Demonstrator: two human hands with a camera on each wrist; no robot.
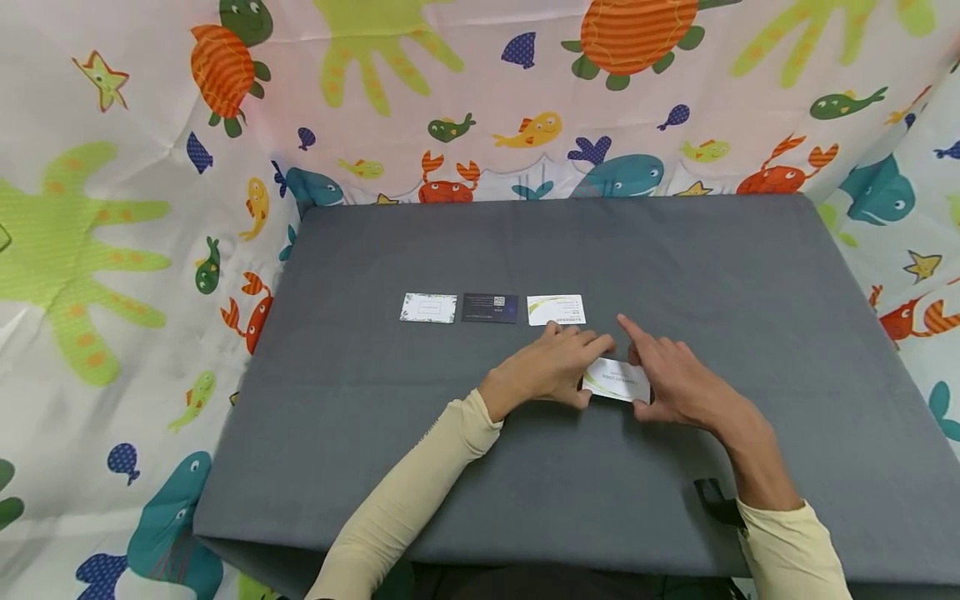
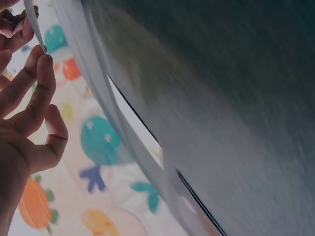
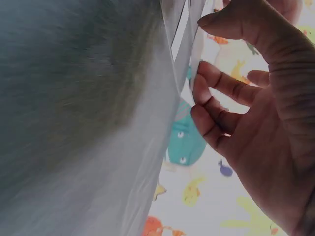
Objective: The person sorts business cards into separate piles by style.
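A white business card [image 1: 617,381] with grey print and a yellow-green curve is held between both hands, low over or on the grey table. My left hand [image 1: 551,367] grips its left end, thumb at the near edge and fingers at the far edge. At the other end my right hand [image 1: 682,385] grips it likewise, index finger stretched away from the card. In the left wrist view the left fingertips [image 2: 45,61] meet the card's thin edge. The right wrist view shows the right thumb [image 3: 216,24] and fingers at the card, seen nearly edge-on.
Beyond the hands, three cards lie in a row: a white card with a leafy border [image 1: 428,307], a dark card [image 1: 489,307] and a white card with a yellow-green curve [image 1: 556,310]. They lie on the grey cloth-covered table [image 1: 360,442]. A sea-animal curtain [image 1: 495,100] hangs behind.
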